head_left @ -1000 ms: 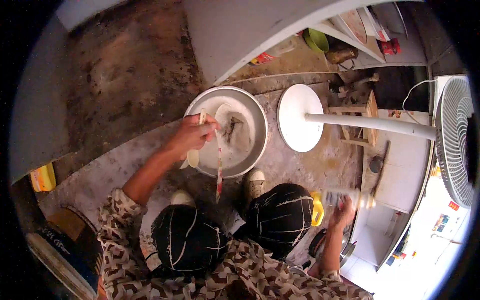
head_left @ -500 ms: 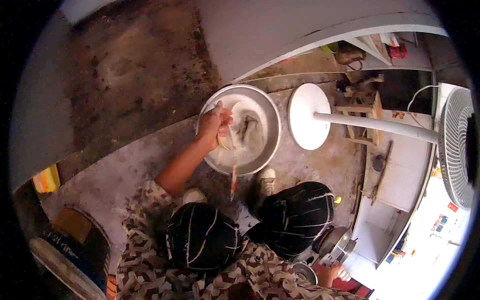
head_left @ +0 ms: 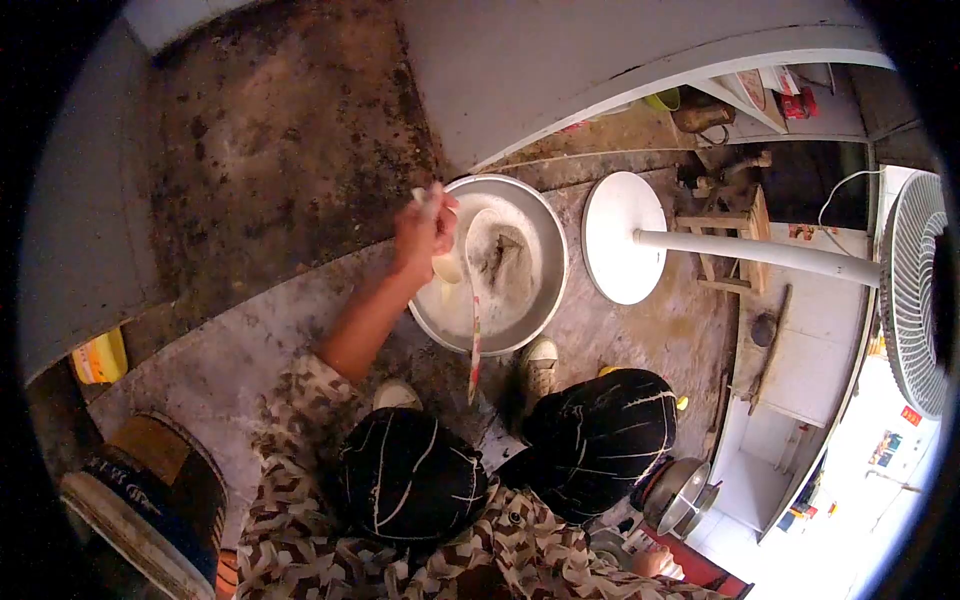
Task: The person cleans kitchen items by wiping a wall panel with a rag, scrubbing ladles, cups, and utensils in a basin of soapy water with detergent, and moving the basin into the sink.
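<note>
A wide metal basin [head_left: 552, 290] stands on the floor before my feet, with pale, whitish contents and a darker patch in its middle. A long spoon with a white bowl and a red-patterned handle [head_left: 475, 350] lies across its near rim. A small cream-coloured thing [head_left: 447, 268] shows inside, beside my wrist. My left hand [head_left: 425, 235] is over the basin's left rim, fingers curled together; a pale bit shows at the fingertips, too blurred to name. Low at the right, my right hand [head_left: 655, 562] is beside metal pots [head_left: 680, 495]; its fingers are mostly hidden.
To the right of the basin stands a fan [head_left: 910, 290] on a white round base [head_left: 622, 240]. Behind it is a wooden stool [head_left: 735, 240]. A yellow container [head_left: 100, 357] is at the left, and a dark bin-like container [head_left: 150, 490] stands at lower left.
My left hand has moved up and left, from above the basin's inside to its rim. My right hand has shifted slightly down. The spoon stays in the basin.
</note>
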### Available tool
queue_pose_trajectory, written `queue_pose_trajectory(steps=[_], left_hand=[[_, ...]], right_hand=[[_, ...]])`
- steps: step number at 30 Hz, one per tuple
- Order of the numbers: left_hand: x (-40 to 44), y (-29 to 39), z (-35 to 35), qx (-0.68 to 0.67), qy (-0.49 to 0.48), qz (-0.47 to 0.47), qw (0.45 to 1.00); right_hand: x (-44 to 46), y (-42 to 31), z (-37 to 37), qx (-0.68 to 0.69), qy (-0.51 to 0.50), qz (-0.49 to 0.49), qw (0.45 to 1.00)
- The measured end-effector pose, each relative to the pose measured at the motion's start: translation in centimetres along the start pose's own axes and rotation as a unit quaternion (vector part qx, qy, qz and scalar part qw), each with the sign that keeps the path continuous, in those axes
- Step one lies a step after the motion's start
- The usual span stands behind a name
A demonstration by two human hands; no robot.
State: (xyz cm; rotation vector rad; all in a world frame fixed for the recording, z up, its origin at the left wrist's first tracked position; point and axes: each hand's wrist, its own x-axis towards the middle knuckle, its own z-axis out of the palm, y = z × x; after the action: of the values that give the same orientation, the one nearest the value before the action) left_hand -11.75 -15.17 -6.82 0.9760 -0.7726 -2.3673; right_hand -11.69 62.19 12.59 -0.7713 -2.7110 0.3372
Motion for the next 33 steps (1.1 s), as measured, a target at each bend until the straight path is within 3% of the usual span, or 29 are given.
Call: queue_pose_trajectory(steps=[1, 2, 4, 5, 8, 9, 12, 16, 19, 23, 25, 27, 30, 32, 33], left_hand=[[0.0, -0.7, 0.4, 0.087, 0.023, 0.001, 0.996], [0.4, -1.9, 0.3, 0.196, 0.021, 0.107, 0.974], [1.3, -5.0, 0.1, 0.398, 0.017, 0.307, 0.864], [1.0, -5.2, 0.3, 0.510, 0.034, 0.267, 0.817], [-0.1, -5.5, 0.9, 0.589, 0.038, 0.099, 0.801], [0.4, -6.8, 0.3, 0.607, 0.050, 0.149, 0.779], [0.6, -8.9, -0.7, 0.621, 0.023, 0.119, 0.774], [0.6, -10.9, -2.1, 0.634, -0.009, 0.189, 0.750], [-0.5, -9.1, -1.1, 0.654, -0.055, 0.089, 0.749], [-0.5, -9.4, -1.3, 0.752, -0.058, 0.138, 0.643], [0.1, -9.3, -1.2, 0.769, -0.072, 0.106, 0.626], [2.1, -9.5, -2.2, 0.740, -0.050, 0.152, 0.653], [2.5, -7.2, -1.0, 0.715, -0.020, 0.098, 0.692], [1.4, -7.8, -1.0, 0.798, 0.011, 0.157, 0.582], [1.1, -9.4, -1.6, 0.804, 0.007, 0.176, 0.568]], right_hand=[[-0.1, 0.1, -0.1, 0.003, -0.004, 0.003, 1.000], [-0.1, 0.2, -0.1, 0.009, -0.006, 0.004, 1.000], [-0.1, 0.4, -0.3, 0.017, -0.011, 0.006, 1.000], [-0.1, 0.6, -0.4, 0.023, -0.013, 0.006, 1.000], [-0.2, 1.2, -1.0, 0.033, -0.021, 0.009, 0.999], [-0.3, 1.4, -1.0, 0.041, -0.022, 0.012, 0.999], [-0.5, 1.7, -1.1, 0.054, -0.025, 0.019, 0.998], [-0.9, 2.0, -0.8, 0.070, -0.036, 0.030, 0.996], [-1.0, 2.1, -0.3, 0.079, -0.046, 0.033, 0.995], [-1.3, 2.4, -0.3, 0.095, -0.057, 0.038, 0.993], [-1.6, 2.7, -0.6, 0.100, -0.062, 0.036, 0.992], [-1.8, 2.8, -0.3, 0.106, -0.068, 0.039, 0.991], [-2.1, 3.0, -0.1, 0.118, -0.071, 0.044, 0.990], [-2.3, 3.1, 0.0, 0.123, -0.076, 0.046, 0.988], [-2.4, 3.0, 0.1, 0.124, -0.078, 0.047, 0.988]])
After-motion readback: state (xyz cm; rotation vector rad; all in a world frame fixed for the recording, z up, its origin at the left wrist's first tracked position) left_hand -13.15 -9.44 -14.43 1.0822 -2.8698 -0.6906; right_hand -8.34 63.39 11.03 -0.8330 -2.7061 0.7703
